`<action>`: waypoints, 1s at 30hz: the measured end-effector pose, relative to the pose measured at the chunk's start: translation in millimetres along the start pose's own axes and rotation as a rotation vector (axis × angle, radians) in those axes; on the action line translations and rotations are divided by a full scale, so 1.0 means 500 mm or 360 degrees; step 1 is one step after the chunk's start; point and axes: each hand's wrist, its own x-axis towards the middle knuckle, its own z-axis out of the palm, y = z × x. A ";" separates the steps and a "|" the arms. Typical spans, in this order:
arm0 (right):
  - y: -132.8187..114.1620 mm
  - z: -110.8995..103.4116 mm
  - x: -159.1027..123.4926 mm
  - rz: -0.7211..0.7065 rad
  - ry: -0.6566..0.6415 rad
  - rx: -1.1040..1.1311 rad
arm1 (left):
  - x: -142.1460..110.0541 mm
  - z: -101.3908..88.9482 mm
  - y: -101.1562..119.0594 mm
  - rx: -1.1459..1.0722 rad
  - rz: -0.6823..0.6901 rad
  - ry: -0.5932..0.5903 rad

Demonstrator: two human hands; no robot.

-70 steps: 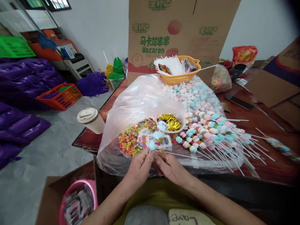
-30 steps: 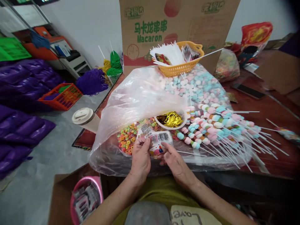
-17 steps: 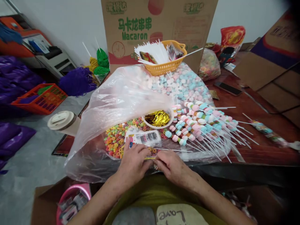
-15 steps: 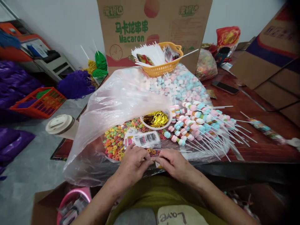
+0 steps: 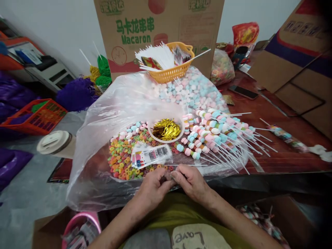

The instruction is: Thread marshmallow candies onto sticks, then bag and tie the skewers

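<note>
My left hand [image 5: 153, 185] and my right hand [image 5: 193, 183] meet at the table's front edge. Both are closed, thumbs and fingertips pinched close together; whatever lies between them is hidden. Just beyond sit clear printed packets [image 5: 151, 157], lying on ring-shaped coloured candies [image 5: 120, 155]. A thin white stick [image 5: 190, 165] lies beside the packets, past my right fingers. Behind is a white bowl [image 5: 166, 141] with gold twist ties [image 5: 167, 129]. To its right are piled marshmallow skewers [image 5: 215, 133], their sticks pointing towards the front right.
A large clear plastic bag [image 5: 103, 103] covers much of the table, with loose marshmallows [image 5: 192, 86] inside. Behind stand a yellow basket [image 5: 172, 73] of white sticks and a cardboard box [image 5: 166, 20]. A lidded cup [image 5: 55, 143] is left; a wrapped skewer [image 5: 287, 138] lies right.
The view has turned right. Earlier my hands handled blue marshmallows, then stood apart around a printed plastic packet; now they are pinched together, lower, and the packet is out of sight.
</note>
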 end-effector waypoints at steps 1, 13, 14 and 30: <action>0.003 -0.004 0.000 0.0088 0.0001 0.0120 | 0.001 0.005 -0.007 -0.0126 -0.0011 -0.0007; 0.021 0.008 -0.009 0.0360 0.0112 0.0579 | 0.015 -0.004 -0.035 -0.0235 0.0039 -0.0074; 0.023 0.009 -0.008 0.0365 0.0106 0.0533 | 0.012 -0.001 -0.038 -0.0218 0.0056 -0.0034; 0.103 -0.139 -0.044 -0.0402 0.0502 -0.1402 | -0.020 -0.073 -0.095 0.0196 0.0741 0.0474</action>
